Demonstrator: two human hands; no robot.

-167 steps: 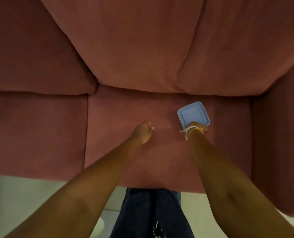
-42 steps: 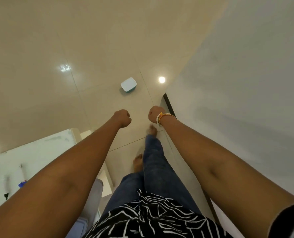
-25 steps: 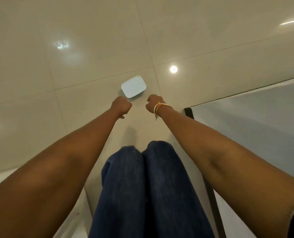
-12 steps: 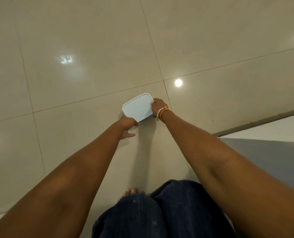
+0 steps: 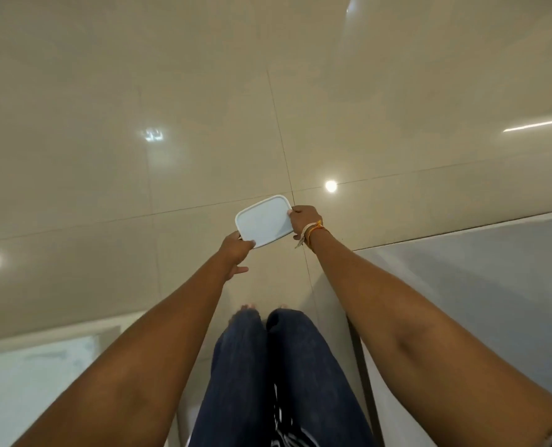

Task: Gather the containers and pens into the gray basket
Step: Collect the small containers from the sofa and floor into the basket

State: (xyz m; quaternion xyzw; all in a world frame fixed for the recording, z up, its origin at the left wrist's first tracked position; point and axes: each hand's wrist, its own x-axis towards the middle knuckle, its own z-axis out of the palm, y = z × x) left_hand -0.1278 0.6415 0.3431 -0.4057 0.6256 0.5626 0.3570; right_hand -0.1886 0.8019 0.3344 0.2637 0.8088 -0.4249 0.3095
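Head view is showing both hands gripping a pale blue lidded container (image 5: 264, 221) just above the middle of the frame, over the glossy beige tiled floor (image 5: 106, 91). The left hand (image 5: 235, 250) is pinching the lower left corner, its thumb lying on the lid while the other fingers are curling underneath, and the right hand (image 5: 305, 221) is clamping the right edge with curled fingers (a string bracelet (image 5: 313, 233) is hanging at that wrist). Whether the container is resting on the tiles or already clear of them, I cannot tell.

From here the main risk is a slip: both grips are sitting on the rim only, so if the lid is seated loosely it may be popping off and letting the body drop onto the hard tiles. A tilt toward the left corner could be spilling whatever is inside, though the contents are hidden. The gray basket is not in sight, so carrying blind past the grey panel (image 5: 494, 285) at the right of the frame could be ending in a knock.
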